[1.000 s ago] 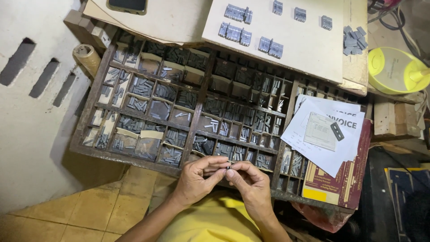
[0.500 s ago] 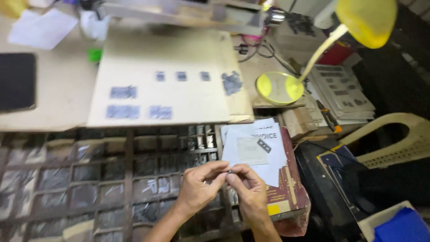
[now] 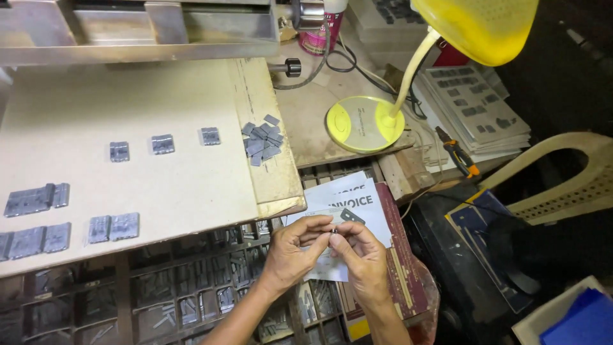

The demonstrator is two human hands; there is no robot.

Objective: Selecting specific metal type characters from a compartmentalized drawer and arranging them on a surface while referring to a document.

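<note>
Both hands meet on one small metal piece above the type case.

The left hand and right hand pinch a tiny metal piece between fingertips (long axis unclear), over the white papers; both equally close.

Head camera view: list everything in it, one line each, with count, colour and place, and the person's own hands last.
Small metal piece: one, grey, pinched between both hands' fingertips.
Compartment tray: one, dark wood, holding grey metal pieces, bottom left.
Board: one, pale cardboard, over the tray.
Metal blocks in rows: about ten, grey, on the board.
Loose metal pile: one heap, grey, at the board's right edge.
Desk lamp: one, yellow, upper right.
Papers: a few sheets, white, under the hands.
Pliers: one, orange and black handles, right of the lamp.
Plastic chair: one, cream, far right.
Left hand: centre, fingertips on the piece.
Right hand: centre, fingertips on the piece.
</note>
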